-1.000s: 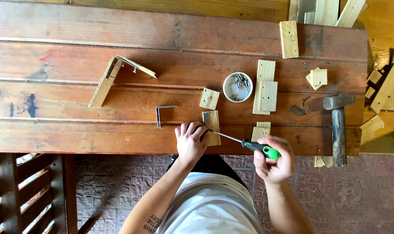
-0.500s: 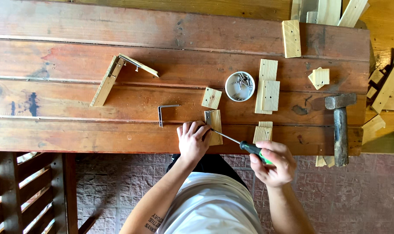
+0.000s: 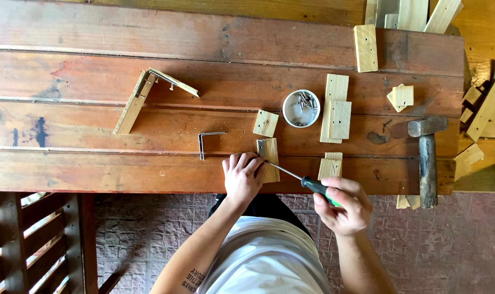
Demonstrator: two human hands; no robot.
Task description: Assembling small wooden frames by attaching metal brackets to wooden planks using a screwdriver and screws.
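My left hand (image 3: 242,175) presses down on the near end of a small wooden block (image 3: 270,154) that carries a metal bracket at its far end, close to the front edge of the wooden workbench (image 3: 95,125). In my right hand (image 3: 342,206) is a screwdriver (image 3: 304,182) with a green and black handle; its thin shaft slants up left and its tip meets the block beside my left fingers. A loose L-shaped metal bracket (image 3: 206,142) lies just left of my left hand.
A white cup of screws (image 3: 301,108) stands behind the block. Small wood pieces (image 3: 334,109) lie around it, and a hammer (image 3: 427,158) rests at the right. An angled assembly of two wooden strips (image 3: 149,98) lies at the left. Scrap offcuts (image 3: 484,117) pile beyond the right edge.
My right hand has shifted slightly with the screwdriver, its tip staying at the block. My left hand stays on the block.
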